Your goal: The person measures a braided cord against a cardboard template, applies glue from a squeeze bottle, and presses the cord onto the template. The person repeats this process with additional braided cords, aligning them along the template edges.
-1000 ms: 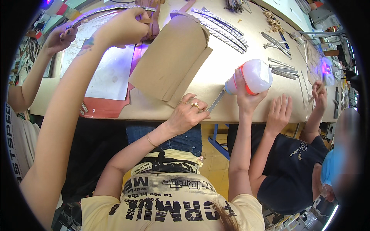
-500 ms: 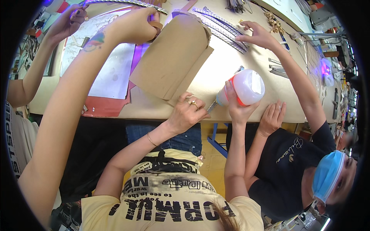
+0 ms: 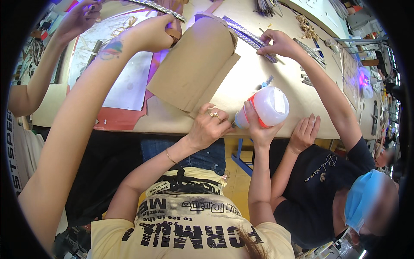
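My left hand, with rings on a finger, is closed at the table's front edge. It pinches the near end of a silvery braided strip, most of which is hidden by the bottle and hand. My right hand grips a translucent white squeeze bottle with an orange-red band, tilted with its narrow end toward my left fingers. Beyond the bottle a bluish braided end shows; I cannot tell whether it belongs to the same strip. Left of it lies a folded brown paper sheet.
On the right, a masked co-worker's hand holds braided strips. At left, a co-worker's tattooed arm reaches across near another braided strip. A white sheet lies over a red sheet.
My right hand and the bottle have shifted slightly left and nearer my left hand, covering more of the strip. The right co-worker's hand has closed on braided strips; others now lie farther right.
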`<state>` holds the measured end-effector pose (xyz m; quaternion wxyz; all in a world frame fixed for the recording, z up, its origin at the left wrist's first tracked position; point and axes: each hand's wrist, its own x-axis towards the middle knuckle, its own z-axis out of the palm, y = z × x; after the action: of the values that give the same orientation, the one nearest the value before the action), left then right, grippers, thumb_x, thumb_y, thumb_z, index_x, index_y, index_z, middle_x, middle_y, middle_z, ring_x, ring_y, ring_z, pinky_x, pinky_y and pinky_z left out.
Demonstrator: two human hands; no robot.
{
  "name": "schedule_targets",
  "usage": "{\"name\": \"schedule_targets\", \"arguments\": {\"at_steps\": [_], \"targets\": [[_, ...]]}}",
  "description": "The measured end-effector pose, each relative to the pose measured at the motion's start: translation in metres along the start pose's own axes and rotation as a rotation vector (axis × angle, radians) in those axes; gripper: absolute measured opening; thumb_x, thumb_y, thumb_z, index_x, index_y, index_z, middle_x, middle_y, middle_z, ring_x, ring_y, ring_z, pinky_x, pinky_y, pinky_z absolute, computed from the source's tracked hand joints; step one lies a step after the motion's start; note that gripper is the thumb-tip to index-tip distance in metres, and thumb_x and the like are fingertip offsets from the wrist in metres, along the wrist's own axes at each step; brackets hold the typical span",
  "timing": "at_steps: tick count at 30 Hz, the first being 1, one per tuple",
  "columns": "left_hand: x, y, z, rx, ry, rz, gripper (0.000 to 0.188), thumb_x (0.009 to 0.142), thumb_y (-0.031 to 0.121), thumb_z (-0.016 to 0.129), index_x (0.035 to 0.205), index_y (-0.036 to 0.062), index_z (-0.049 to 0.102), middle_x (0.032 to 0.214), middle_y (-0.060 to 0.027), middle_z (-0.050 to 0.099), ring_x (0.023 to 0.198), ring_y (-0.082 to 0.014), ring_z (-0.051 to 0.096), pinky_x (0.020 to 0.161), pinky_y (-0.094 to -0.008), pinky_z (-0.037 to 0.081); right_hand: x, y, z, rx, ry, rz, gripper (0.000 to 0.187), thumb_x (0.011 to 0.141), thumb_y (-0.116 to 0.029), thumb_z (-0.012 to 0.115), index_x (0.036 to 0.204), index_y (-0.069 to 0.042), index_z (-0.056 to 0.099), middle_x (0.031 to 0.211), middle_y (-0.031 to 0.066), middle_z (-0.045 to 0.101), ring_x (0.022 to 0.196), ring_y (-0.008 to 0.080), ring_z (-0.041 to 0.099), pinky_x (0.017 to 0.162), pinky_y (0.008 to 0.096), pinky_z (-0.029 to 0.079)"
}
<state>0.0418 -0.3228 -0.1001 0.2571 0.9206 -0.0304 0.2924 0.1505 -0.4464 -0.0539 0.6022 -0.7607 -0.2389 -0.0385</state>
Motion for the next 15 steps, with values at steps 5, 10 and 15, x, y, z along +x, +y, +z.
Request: {"name": "schedule_targets", "arguments": {"at_steps": [5,10,15], "targets": [[-0.002,0.001,0.002,0.044,-0.004,0.022,0.011,0.072,0.023,0.067,0.072,0.0133,0.061,0.081,-0.0024,0.055,0.084,-0.0190,0.059,0.094,-0.0415,0.040,-0.011,0.020,-0.007,0.001,-0.007,0.109,0.035,0.076,-0.004,0.077,0.107,0.004,0.062,0.098,0.0089,0.066,0.087,0.0162,0.065,0.081,0.0321,0.052],[-0.004,0.000,0.000,0.042,0.017,0.052,0.010,0.075,0.020,0.060,0.077,0.0104,0.057,0.082,-0.0039,0.053,0.085,-0.0190,0.058,0.095,-0.0420,0.040,-0.015,0.038,-0.011,0.040,0.007,0.157,0.029,0.080,-0.005,0.074,0.106,0.003,0.063,0.097,0.0080,0.066,0.086,0.0157,0.063,0.081,0.0313,0.051],[-0.005,-0.001,0.001,0.068,0.015,0.048,0.019,0.073,0.027,0.070,0.078,0.0127,0.059,0.086,-0.0008,0.055,0.084,-0.0164,0.058,0.095,-0.0409,0.038,-0.003,0.048,-0.017,0.218,0.093,0.278,0.028,0.083,-0.011,0.070,0.105,0.002,0.059,0.093,0.0085,0.063,0.082,0.0156,0.062,0.075,0.0302,0.052]]}}
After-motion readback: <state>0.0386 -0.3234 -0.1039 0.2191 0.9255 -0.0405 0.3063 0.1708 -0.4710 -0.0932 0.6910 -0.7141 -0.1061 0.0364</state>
